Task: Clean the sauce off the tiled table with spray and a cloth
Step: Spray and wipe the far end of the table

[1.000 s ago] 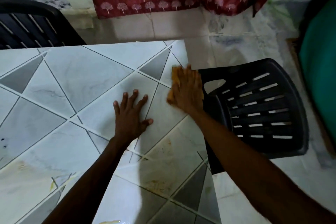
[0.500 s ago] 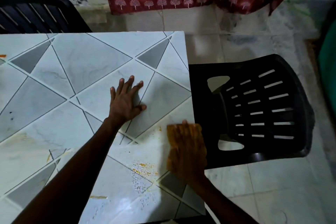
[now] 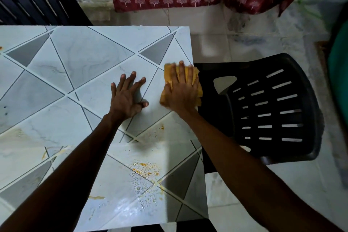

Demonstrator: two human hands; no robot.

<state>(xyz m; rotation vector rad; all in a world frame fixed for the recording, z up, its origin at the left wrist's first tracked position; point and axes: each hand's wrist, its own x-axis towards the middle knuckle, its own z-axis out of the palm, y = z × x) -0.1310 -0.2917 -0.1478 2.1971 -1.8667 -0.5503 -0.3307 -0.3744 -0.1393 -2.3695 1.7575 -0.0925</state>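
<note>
The right hand [image 3: 180, 88] lies flat, fingers spread, pressing one yellow cloth [image 3: 195, 81] at the table's [image 3: 79, 52] right edge. The left hand [image 3: 126, 96] rests open, palm down, just beside it. Orange sauce [image 3: 146, 169] remains nearer. Two black chairs [image 3: 273, 103] stand alongside.

Sauce-smeared tiled table [image 3: 79, 56] under cloth [image 3: 195, 88], flat left hand [image 3: 126, 98]
</note>
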